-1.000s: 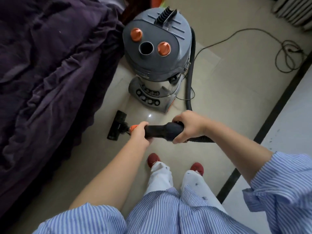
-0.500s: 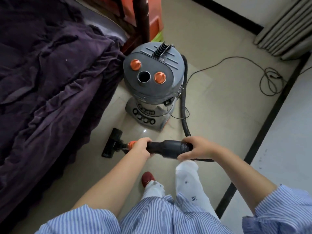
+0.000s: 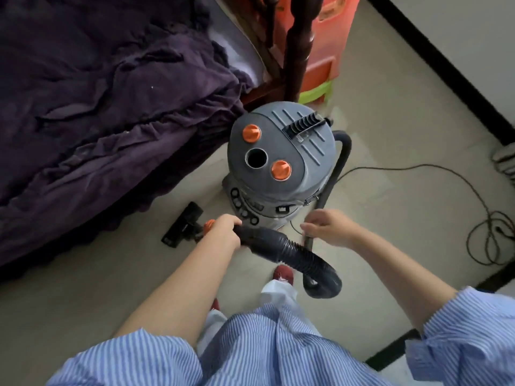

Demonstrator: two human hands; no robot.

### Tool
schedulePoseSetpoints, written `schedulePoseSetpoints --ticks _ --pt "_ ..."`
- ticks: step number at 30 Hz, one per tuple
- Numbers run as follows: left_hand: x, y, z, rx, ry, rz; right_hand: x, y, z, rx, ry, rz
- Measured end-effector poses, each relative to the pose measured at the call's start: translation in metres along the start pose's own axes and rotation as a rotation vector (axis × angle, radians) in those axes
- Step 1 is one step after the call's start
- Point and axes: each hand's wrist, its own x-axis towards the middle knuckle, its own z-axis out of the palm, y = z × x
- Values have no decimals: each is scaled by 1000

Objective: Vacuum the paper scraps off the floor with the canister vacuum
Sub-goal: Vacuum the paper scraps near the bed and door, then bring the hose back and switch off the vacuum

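Beige tile floor [image 3: 390,129] carries the equipment. Left hand [image 3: 224,232] grips the hose handle [image 3: 259,240]; right hand [image 3: 327,228], blurred, fingers loosely extended over the ribbed hose [image 3: 303,260]. Floor nozzle [image 3: 182,228] lies beyond, partly hidden. Canister vacuum [image 3: 281,160] stands behind; its top port's interior is dark.

We see bare floor [image 3: 390,112] open to the right of the vacuum [image 3: 278,162], crossed only by a thin cord [image 3: 434,169] that ends in a tangle at the far right. On the left, the purple bedspread [image 3: 97,121] hangs to the floor and leaves a narrow strip, partly taken by the floor nozzle [image 3: 182,228]. Behind the vacuum, a dark wooden post [image 3: 298,45] and an orange drawer unit [image 3: 328,51] close the way.
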Motion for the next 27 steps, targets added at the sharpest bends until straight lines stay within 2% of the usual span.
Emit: schedulePoseSetpoints --ticks 7,13,15,21,27 --pt "19 -1 -8 -137 -26 -145 115 -47 -20 -275 110 -108" --pt "33 0 -21 -213 -19 -203 199 -82 -15 -324 307 -173" --pt "44 1 -28 -215 19 -205 221 -88 -13 -414 294 -191" --pt "56 -5 -30 -186 -29 -212 257 -84 -25 -590 366 -193" --pt "58 -10 -35 -249 -54 -236 274 -96 -39 -756 305 -222"
